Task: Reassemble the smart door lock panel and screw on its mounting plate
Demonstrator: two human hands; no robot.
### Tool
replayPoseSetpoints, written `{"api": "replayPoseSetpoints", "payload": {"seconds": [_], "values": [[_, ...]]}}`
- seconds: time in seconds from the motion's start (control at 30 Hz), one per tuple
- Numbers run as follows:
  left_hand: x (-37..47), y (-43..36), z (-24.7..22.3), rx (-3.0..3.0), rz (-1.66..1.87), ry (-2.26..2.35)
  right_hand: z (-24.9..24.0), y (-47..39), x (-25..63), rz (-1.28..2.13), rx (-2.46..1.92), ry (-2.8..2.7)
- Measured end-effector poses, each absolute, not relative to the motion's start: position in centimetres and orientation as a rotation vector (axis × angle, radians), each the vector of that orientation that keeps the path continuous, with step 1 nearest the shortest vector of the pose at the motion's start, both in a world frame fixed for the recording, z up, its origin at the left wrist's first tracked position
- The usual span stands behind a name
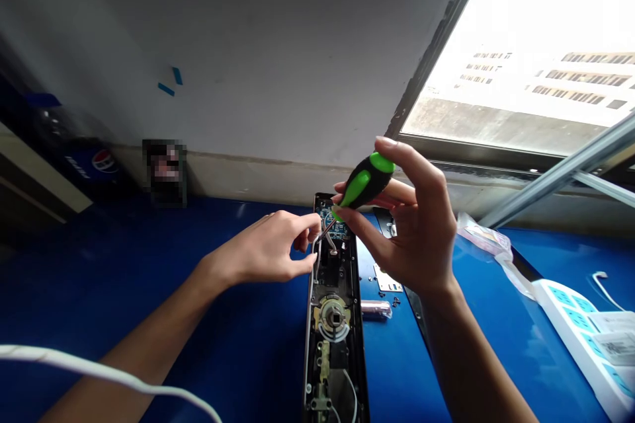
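Note:
My right hand (417, 225) grips a green and black screwdriver (361, 186) by its handle, fingertips around both ends. Its thin shaft slants down to the left over the circuit board (338, 231) in the upper part of a long black door lock housing (362, 344). Beside the shaft tip, my left hand (270, 248) is curled at the housing's left edge. A white wire (313, 277) runs by its thumb and index finger; what they pinch is hidden. Lower in the housing shows a round metal spindle mechanism (334, 318).
Right of the housing lie a small metal plate (388, 279), loose screws (395, 302) and a wrapped cylinder (376, 308). A white power strip (575, 337) sits at the far right. A Pepsi bottle (92, 162) stands back left. A white cable (114, 377) crosses the lower left.

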State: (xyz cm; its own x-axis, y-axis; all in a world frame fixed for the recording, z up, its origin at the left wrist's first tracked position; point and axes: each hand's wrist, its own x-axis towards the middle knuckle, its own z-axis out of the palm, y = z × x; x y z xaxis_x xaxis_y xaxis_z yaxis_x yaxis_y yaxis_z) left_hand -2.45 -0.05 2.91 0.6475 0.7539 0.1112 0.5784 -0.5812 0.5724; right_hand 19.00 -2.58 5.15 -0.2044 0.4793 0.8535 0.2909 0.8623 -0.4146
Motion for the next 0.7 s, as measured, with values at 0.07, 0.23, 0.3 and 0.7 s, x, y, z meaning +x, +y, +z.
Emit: {"api": "replayPoseSetpoints", "payload": {"seconds": [0.07,0.23,0.3,0.7], "values": [[-2.2,0.0,2.6,2.376,0.453,1.048,4.9,-2.4,18.9,0.183,-0.598,-1.827],[-2.0,0.2,2.0,2.385,0.464,1.077,4.8,-2.1,18.9,0.201,-0.613,-1.848],[-1.9,0.3,1.8,2.382,0.485,1.061,4.7,-2.1,18.8,0.213,-0.627,-1.859],[-2.1,0.3,1.9,2.332,0.461,1.097,4.4,-1.4,18.6,0.154,-0.585,-1.846]]}}
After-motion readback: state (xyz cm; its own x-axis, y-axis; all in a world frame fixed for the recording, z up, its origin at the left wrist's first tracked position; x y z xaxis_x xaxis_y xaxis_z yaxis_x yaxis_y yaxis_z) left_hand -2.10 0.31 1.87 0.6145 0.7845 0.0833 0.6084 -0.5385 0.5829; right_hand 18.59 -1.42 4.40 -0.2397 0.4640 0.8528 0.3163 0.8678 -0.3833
